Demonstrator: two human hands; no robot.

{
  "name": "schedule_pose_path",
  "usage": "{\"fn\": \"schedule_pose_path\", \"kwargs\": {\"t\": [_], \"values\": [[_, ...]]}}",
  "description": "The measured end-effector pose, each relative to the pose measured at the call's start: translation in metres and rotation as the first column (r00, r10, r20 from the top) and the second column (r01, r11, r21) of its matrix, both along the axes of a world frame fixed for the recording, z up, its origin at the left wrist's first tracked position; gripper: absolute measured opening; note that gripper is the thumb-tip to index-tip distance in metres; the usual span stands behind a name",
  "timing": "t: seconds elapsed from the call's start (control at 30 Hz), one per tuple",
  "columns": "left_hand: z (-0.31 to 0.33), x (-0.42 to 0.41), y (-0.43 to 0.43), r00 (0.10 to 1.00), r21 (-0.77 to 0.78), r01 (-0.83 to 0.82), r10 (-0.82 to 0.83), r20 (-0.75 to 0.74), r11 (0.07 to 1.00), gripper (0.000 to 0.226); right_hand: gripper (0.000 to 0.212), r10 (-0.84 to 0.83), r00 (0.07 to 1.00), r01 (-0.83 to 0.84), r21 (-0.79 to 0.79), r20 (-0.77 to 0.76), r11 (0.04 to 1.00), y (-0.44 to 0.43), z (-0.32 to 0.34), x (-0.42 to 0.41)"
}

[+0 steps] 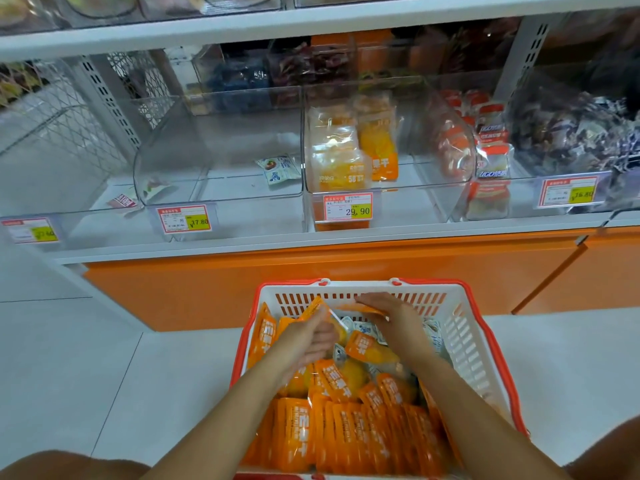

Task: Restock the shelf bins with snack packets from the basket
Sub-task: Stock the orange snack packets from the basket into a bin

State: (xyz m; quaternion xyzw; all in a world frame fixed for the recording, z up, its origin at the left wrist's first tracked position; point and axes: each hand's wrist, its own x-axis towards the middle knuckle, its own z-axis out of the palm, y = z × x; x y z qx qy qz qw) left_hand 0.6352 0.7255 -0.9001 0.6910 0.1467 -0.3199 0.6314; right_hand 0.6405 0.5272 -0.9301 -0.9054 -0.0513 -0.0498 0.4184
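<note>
Motion blurs our left hand and right hand; we cannot tell whether either grips the packets under them. The basket runs off the bottom edge, the top bins off the top. Print on the tag is unreadable.

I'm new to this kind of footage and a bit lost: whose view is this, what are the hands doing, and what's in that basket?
There is no machine here. A person wears a camera on the head, looking down at their own bare hands. The one picture shows a white basket with a red rim, in front of a shop shelf and full of orange packets. The left hand grips one raised packet. The right hand lies on another, but blur hides whether it grips. Above, a clear bin holds similar packets.
</note>
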Motion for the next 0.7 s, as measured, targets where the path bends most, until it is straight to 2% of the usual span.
{"fn": "schedule_pose_path", "kwargs": {"t": [0.07,0.13,0.27,0.33,0.4,0.47,0.53,0.6,0.7], "values": [[0.014,0.005,0.001,0.986,-0.226,-0.152,0.132,-0.1,0.962,0.048,0.037,0.119,0.991,-0.125,0.084,0.068,0.989,0.006,0.025,0.001],[0.03,0.011,0.004,0.967,-0.354,-0.253,0.223,-0.123,0.9,0.035,0.04,0.194,0.973,-0.212,0.163,0.123,0.964,0.01,0.049,0.0],[0.054,0.018,0.008,0.961,-0.417,-0.264,0.273,-0.04,0.87,0.014,0.044,0.152,0.965,-0.213,0.296,0.216,0.931,0.012,0.092,-0.003],[0.061,0.018,0.01,0.957,-0.405,-0.26,0.29,0.015,0.877,0.011,0.041,0.07,0.975,-0.147,0.372,0.212,0.917,0.011,0.109,-0.004],[0.066,0.016,0.011,0.963,-0.36,-0.19,0.245,0.115,0.913,0.02,0.033,-0.029,0.997,-0.015,0.507,0.078,0.862,0.008,0.123,-0.005],[0.077,0.012,0.009,0.955,-0.252,-0.095,0.16,0.251,0.963,0.024,0.031,0.022,0.987,0.076,0.59,-0.157,0.804,0.003,0.136,-0.006],[0.09,0.01,0.004,0.922,-0.149,-0.038,0.092,0.376,0.988,0.021,0.026,0.156,0.942,0.022,0.521,-0.296,0.853,-0.002,0.145,-0.006],[0.108,0.009,-0.001,0.879,-0.097,-0.03,0.073,0.472,0.995,0.016,0.018,0.19,0.927,-0.016,0.47,-0.325,0.883,-0.006,0.151,-0.005],[0.129,0.018,-0.003,0.752,0.062,-0.139,0.064,0.656,0.988,0.017,0.012,0.068,0.97,0.039,0.432,-0.231,0.901,-0.021,0.163,0.007]]}}
